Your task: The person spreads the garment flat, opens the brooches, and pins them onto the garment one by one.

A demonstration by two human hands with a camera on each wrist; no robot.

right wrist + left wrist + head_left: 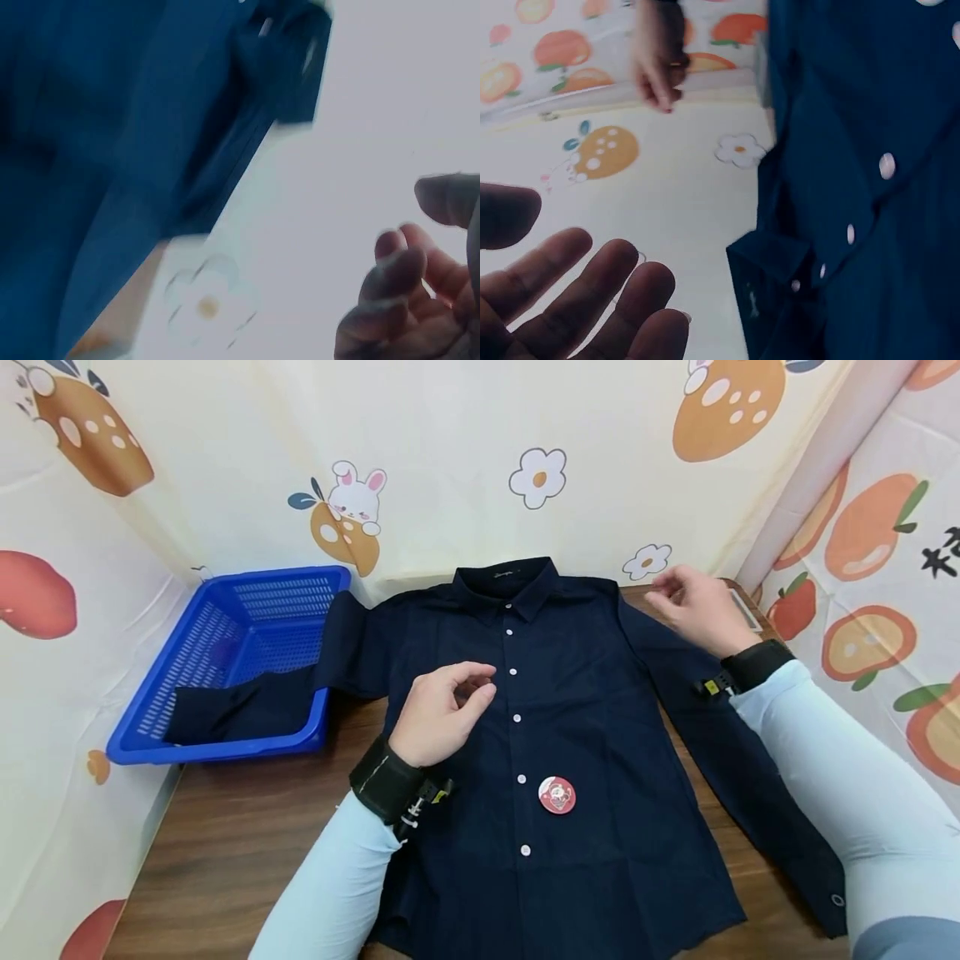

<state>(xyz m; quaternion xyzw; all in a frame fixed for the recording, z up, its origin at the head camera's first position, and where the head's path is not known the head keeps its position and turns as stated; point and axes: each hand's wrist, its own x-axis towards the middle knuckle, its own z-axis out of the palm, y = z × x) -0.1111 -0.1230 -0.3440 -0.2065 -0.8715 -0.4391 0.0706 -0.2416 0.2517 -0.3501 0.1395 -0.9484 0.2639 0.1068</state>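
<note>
A dark navy button-up shirt point(577, 693) lies spread front-up, its collar point(506, 589) toward the back wall. One sleeve runs left over the rim of a blue basket point(217, 751), with its end inside; the other sleeve point(742, 777) stretches down along the right side. My left hand point(442, 714) hovers over the middle of the shirt, fingers loosely bent and holding nothing. Beyond the right shoulder my right hand point(697, 610) is raised, also holding nothing; its relaxed fingers point(394, 274) show against the pale backdrop in the right wrist view.
A round red badge point(557, 795) rests on the lower front of the shirt, beside the button row. The wooden table point(247, 843) shows at the left and right. Fruit-printed cloth point(450, 460) hangs behind and at both sides. A small white-edged object point(745, 608) sits behind the right hand.
</note>
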